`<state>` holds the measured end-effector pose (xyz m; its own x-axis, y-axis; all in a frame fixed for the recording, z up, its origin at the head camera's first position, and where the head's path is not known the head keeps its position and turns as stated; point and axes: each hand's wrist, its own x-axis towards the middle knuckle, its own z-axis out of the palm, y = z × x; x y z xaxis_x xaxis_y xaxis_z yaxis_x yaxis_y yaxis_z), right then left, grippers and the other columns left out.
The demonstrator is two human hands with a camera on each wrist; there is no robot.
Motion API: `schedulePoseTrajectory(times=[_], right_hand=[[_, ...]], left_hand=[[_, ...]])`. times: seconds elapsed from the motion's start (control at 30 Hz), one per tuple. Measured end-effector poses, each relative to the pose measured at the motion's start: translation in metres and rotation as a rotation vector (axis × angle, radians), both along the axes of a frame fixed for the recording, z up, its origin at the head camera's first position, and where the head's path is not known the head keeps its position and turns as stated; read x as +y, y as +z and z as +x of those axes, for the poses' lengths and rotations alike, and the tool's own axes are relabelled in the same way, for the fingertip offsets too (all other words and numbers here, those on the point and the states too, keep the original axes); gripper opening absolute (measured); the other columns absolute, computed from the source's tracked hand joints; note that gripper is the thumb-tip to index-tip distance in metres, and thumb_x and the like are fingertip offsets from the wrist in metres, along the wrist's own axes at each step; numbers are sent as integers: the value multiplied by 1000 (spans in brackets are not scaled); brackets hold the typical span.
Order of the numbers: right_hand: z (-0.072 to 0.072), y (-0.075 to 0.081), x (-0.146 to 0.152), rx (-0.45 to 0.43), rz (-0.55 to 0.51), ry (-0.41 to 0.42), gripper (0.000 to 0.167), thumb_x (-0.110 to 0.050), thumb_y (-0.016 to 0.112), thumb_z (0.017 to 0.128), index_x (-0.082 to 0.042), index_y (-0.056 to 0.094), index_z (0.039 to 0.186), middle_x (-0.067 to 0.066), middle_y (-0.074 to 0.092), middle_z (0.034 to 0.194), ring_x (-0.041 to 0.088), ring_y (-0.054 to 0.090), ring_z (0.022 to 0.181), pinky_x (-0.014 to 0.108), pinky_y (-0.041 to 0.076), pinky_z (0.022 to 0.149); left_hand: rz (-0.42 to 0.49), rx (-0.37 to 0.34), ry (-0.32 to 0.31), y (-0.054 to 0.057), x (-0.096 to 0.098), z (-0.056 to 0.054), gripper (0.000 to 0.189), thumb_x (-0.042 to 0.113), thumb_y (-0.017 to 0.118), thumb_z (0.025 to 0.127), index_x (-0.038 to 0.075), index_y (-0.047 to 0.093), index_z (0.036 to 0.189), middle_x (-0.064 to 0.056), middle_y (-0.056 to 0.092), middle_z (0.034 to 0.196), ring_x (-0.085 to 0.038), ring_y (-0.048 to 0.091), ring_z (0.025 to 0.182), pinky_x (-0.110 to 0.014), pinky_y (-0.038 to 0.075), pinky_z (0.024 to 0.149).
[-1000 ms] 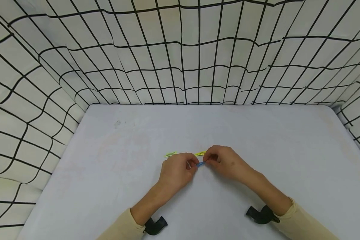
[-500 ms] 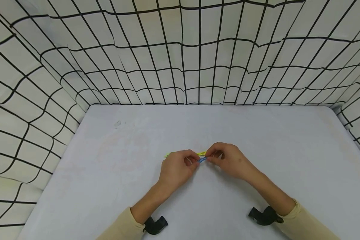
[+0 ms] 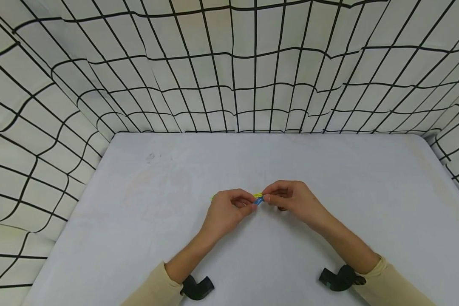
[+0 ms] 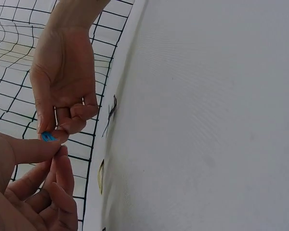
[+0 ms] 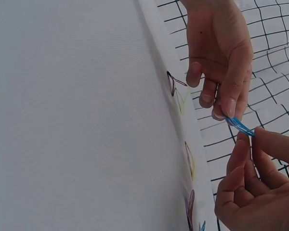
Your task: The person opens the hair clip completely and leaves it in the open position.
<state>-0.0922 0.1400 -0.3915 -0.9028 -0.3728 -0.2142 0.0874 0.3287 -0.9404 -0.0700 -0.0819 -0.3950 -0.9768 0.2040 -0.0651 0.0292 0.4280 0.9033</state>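
Note:
A small blue snap hair clip (image 3: 259, 201) is held up between both hands over the white table. My left hand (image 3: 228, 212) pinches one end between thumb and index finger. At the other end, the thumb and index finger of my right hand (image 3: 296, 202) grip it. In the right wrist view the blue clip (image 5: 240, 126) spans the short gap between the fingertips, with its thin strands showing. Only a small part of the clip (image 4: 48, 136) shows in the left wrist view. A yellow clip (image 3: 258, 195) lies just behind the fingertips, partly hidden by the hands.
More thin clips lie along the table, among them a yellow one (image 5: 190, 161), a dark red one (image 5: 190, 209) and a pale green one (image 5: 180, 102). A white wall with black netting (image 3: 233, 68) rises behind the table (image 3: 157, 233). Black curved mounts (image 3: 197, 288) sit at both wrists.
Both hands have moved slightly away from the body, with the blue hair clip between them. The clip now sits more tilted, and the left hand covers more of the green clip behind.

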Motion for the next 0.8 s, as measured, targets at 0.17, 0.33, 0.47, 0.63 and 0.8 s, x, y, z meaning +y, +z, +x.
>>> schedulePoseTrajectory(times=[0.17,0.33,0.47,0.63,0.8], right_hand=[[1,-1,2,-28,-34,-20,25,-31,76,96,-13,76,114,14,75,103,27,68,97,33,57,77],[1,-3,2,-72,-83,-36,28,-29,75,97,-8,75,115,11,75,100,21,68,95,31,56,81],[1,-4,3,-110,-129,-49,29,-27,74,98,-4,73,115,7,74,95,16,67,90,28,56,83],[1,-4,4,-181,-183,-57,29,-26,73,98,-3,72,116,2,69,90,16,65,81,28,55,81],[1,-4,5,-211,-203,-62,25,-27,73,98,-6,72,113,-4,64,86,15,61,80,27,52,78]], left_hand=[[29,10,12,1,1,-1,8,7,82,86,12,79,91,-3,76,81,-10,66,70,-22,50,62],[28,27,23,0,1,0,8,8,83,85,13,79,90,-2,77,81,-9,66,71,-22,51,64],[32,33,31,1,2,1,7,9,83,85,14,80,90,-2,76,82,-10,65,72,-22,50,64],[51,29,42,2,2,3,7,10,82,86,16,81,90,-1,76,81,-13,66,74,-22,48,59],[96,14,42,1,2,4,8,8,81,88,16,82,91,-3,76,80,-17,68,71,-20,45,56]])
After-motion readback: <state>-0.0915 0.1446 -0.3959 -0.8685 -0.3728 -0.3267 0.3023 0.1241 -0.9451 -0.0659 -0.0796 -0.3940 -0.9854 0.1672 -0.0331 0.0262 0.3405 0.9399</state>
